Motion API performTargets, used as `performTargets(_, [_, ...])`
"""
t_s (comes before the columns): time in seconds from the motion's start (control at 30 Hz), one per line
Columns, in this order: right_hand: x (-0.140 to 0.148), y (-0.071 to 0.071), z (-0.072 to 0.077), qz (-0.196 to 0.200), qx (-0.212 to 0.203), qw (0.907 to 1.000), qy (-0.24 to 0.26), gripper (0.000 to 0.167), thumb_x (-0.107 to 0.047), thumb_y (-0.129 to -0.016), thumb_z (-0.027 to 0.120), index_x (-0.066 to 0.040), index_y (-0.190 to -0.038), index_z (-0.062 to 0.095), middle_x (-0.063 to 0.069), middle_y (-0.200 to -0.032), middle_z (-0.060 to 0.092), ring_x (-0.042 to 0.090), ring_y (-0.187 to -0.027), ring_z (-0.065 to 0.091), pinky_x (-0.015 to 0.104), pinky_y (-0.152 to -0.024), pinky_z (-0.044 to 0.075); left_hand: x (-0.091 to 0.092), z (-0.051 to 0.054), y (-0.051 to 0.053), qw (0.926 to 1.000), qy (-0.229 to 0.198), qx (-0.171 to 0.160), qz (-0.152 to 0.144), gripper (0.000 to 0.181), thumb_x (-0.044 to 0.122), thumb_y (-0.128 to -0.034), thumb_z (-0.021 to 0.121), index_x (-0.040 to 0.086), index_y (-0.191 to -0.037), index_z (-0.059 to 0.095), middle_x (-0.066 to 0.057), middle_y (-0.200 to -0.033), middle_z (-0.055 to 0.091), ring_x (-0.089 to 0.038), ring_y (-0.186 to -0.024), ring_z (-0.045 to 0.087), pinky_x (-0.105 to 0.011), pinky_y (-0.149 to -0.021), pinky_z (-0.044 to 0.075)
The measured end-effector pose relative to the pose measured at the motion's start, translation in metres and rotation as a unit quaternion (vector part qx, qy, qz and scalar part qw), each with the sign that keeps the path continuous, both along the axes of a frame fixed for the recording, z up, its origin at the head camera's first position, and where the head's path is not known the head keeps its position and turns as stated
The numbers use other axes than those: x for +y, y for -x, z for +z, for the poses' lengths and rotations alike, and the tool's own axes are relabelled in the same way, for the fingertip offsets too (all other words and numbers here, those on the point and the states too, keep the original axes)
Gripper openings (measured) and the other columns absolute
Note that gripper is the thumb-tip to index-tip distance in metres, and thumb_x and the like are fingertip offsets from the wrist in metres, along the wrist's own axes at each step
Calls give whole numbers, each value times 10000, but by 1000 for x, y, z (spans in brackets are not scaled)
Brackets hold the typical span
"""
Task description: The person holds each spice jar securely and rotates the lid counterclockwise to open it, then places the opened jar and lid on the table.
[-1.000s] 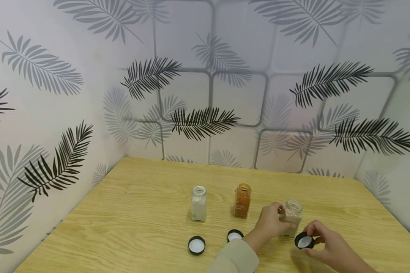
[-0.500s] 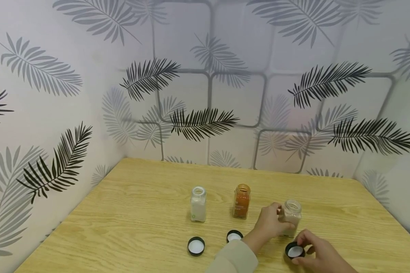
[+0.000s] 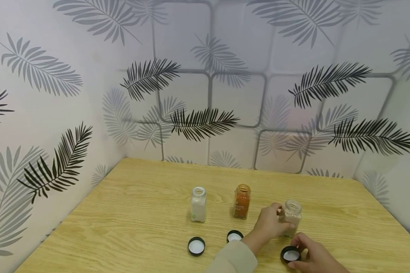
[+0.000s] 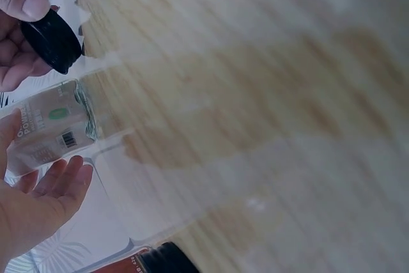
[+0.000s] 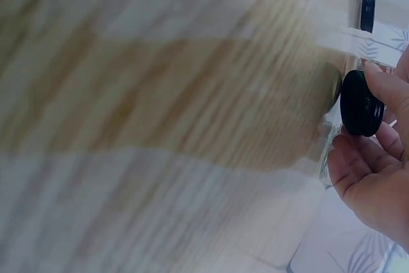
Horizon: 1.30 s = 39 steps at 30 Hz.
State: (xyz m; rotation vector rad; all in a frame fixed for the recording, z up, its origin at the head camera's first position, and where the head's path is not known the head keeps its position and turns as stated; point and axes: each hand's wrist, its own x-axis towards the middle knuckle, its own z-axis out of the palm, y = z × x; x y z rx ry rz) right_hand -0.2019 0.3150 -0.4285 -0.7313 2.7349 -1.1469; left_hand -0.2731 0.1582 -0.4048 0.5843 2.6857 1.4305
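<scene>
My left hand [image 3: 269, 222] grips the side of an uncapped glass jar [image 3: 293, 220] of beige powder, upright on the table. In the left wrist view the jar [image 4: 48, 126] shows a printed label with a barcode. Nearer the front edge, my right hand [image 3: 316, 254] pinches a black lid [image 3: 290, 255] by its rim, white lining facing up. The right wrist view has this lid [image 5: 361, 103] close to the tabletop, a small gap and a shadow beside it. The powder jar's far side is out of sight.
Two more uncapped jars stand to the left: one with orange-red powder [image 3: 242, 201], one with white powder [image 3: 198, 204]. Two black lids lie lining-up before them, a left lid [image 3: 196, 246] and another lid [image 3: 234, 236] partly behind my left forearm. The wooden table [image 3: 123, 227] meets patterned walls.
My right hand has brought the lid leftward and down toward the table's front, away from the jar. The left hand stays on the jar.
</scene>
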Motion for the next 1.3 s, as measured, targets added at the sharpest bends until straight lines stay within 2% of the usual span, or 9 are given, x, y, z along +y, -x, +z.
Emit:
performTargets(0.23, [5,4,0,-28,-158,9990,-413,452,-201,-799,721,63,-1093,501,102,-991,568,-82,-764,442,202,-567,419,0,1,-1,9999,-19,-158,8,522,272,-750,780,130,-1204,564,-36,-1095,662,-126,-987,624,-234,-790,511])
performTargets(0.4, [5,10,-1,-16,-292,9972,-692,525,-222,-794,728,93,-1153,509,147,-1034,580,-64,-775,450,199,-608,427,-1,0,0,9999,29,-155,-4,523,276,-755,776,136,-1210,560,-30,-1106,660,-128,-994,626,-238,-787,515])
performTargets(0.47, [5,11,-2,79,-125,9969,-778,519,-208,-791,731,105,-1145,516,178,-1035,590,-60,-788,463,199,-617,433,-2,-1,1,9999,65,-116,-2,523,280,-757,773,135,-1211,559,-28,-1110,660,-127,-997,625,-236,-789,514])
performTargets(0.67, [5,15,-7,623,810,9904,-936,475,-174,-788,731,140,-1088,540,261,-1008,595,-43,-877,510,200,-647,455,-5,0,2,9996,259,-30,60,557,315,-764,763,135,-1242,540,-22,-1119,650,-122,-1004,615,-238,-806,505])
performTargets(0.8, [4,18,-6,669,711,9899,-1028,479,-192,-798,724,136,-1094,540,250,-1017,594,4,-877,533,204,-652,459,-10,0,3,9994,346,-27,44,570,338,-777,748,135,-1262,529,-26,-1124,644,-121,-1005,610,-237,-797,506])
performTargets(0.97, [4,18,-1,359,116,9936,-1060,544,-230,-802,720,125,-1159,512,239,-1084,579,28,-857,528,207,-657,458,-18,1,2,9993,357,-78,-48,559,354,-782,739,132,-1256,544,-18,-1177,630,-119,-1048,603,-236,-797,512])
performTargets(1.1, [6,13,7,-49,-151,9944,-1043,549,-253,-834,685,103,-1204,492,215,-1099,571,121,-860,543,270,-656,475,-28,4,-1,9981,568,133,-208,565,362,-796,724,118,-1271,537,-23,-1215,616,-123,-1071,598,-235,-818,511])
performTargets(1.17, [7,10,11,-252,28,9936,-1102,511,-248,-859,657,94,-1203,497,195,-1074,577,166,-845,550,295,-635,477,-34,5,-2,9959,799,313,-298,559,365,-809,710,112,-1275,534,-18,-1226,610,-119,-1078,594,-228,-832,506])
performTargets(1.3, [8,3,16,-713,968,9836,-1347,395,-204,-860,655,54,-1143,562,131,-1029,610,186,-806,560,286,-621,475,-47,7,-8,9890,1143,764,-539,531,339,-837,685,71,-1270,534,-36,-1216,616,-123,-1071,595,-207,-842,496])
